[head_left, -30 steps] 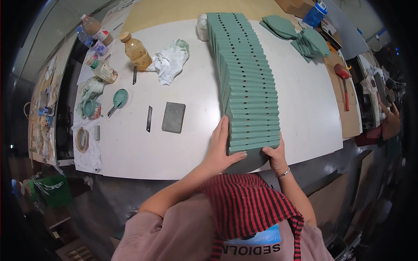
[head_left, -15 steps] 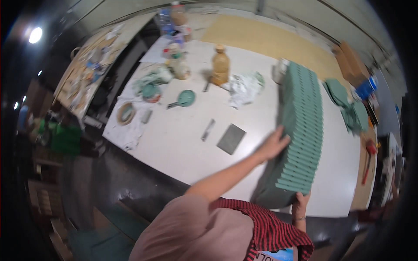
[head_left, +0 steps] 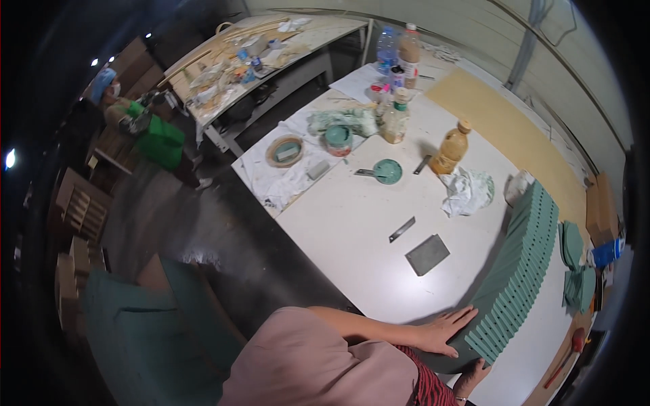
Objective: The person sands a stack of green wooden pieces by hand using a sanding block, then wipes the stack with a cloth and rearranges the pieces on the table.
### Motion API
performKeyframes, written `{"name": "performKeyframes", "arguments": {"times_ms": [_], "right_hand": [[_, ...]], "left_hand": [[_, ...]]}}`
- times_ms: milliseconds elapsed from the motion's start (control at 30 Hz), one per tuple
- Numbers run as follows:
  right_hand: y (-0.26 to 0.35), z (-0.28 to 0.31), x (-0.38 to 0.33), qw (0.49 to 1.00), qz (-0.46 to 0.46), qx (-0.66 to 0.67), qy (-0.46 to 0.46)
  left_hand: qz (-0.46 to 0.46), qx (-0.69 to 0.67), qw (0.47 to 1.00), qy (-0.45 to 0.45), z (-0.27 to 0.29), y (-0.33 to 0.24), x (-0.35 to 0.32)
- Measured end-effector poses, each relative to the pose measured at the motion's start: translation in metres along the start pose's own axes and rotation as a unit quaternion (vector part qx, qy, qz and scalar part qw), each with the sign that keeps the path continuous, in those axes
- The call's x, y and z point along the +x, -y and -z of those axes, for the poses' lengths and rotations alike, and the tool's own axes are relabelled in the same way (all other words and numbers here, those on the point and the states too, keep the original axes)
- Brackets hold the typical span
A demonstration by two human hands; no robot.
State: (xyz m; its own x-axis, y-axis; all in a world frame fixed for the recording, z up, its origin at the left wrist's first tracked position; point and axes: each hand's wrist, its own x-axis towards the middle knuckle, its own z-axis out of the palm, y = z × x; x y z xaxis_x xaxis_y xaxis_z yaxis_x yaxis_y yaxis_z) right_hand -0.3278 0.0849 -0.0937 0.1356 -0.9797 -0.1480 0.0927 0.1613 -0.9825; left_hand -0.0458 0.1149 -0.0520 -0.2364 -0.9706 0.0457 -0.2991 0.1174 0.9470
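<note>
White table (head_left: 352,223) runs from 12 o'clock toward 5 o'clock. At its 11 o'clock end: roll of tape (head_left: 285,150) on white cloth, green-smeared lid (head_left: 387,171) with a tool beside it, amber bottle (head_left: 450,147) upright. Mid-table: narrow metal blade (head_left: 401,229), then a flat grey scraper (head_left: 426,254) just beside it. Crumpled white rag (head_left: 467,191) at 2 o'clock of the scraper. Left hand (head_left: 443,329), fingers spread flat, presses against the near end of the row of green tiles (head_left: 518,271), which stands on edge along the table's right side, leaning. Right hand (head_left: 472,377) sits at the row's lower end, mostly hidden; its grip cannot be told.
</note>
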Motion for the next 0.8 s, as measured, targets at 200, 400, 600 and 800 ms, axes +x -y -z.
{"name": "performKeyframes", "arguments": {"times_ms": [200, 400, 600, 800], "right_hand": [[0.027, -0.032, -0.009, 0.996, 0.025, -0.091, 0.005], [0.036, -0.053, -0.018, 0.995, 0.051, -0.081, -0.014], [0.02, -0.043, -0.018, 0.998, 0.028, 0.012, -0.058], [0.018, -0.056, -0.006, 0.996, 0.046, -0.006, -0.076]], "left_hand": [[-0.025, -0.003, 1.0, 0.016, 0.021, 0.007, 0.002], [0.023, 0.141, 0.988, -0.056, 0.078, 0.035, 0.02], [0.002, 0.204, 0.972, -0.119, 0.117, 0.048, 0.073], [0.022, 0.202, 0.953, -0.226, 0.175, 0.058, 0.095]]}}
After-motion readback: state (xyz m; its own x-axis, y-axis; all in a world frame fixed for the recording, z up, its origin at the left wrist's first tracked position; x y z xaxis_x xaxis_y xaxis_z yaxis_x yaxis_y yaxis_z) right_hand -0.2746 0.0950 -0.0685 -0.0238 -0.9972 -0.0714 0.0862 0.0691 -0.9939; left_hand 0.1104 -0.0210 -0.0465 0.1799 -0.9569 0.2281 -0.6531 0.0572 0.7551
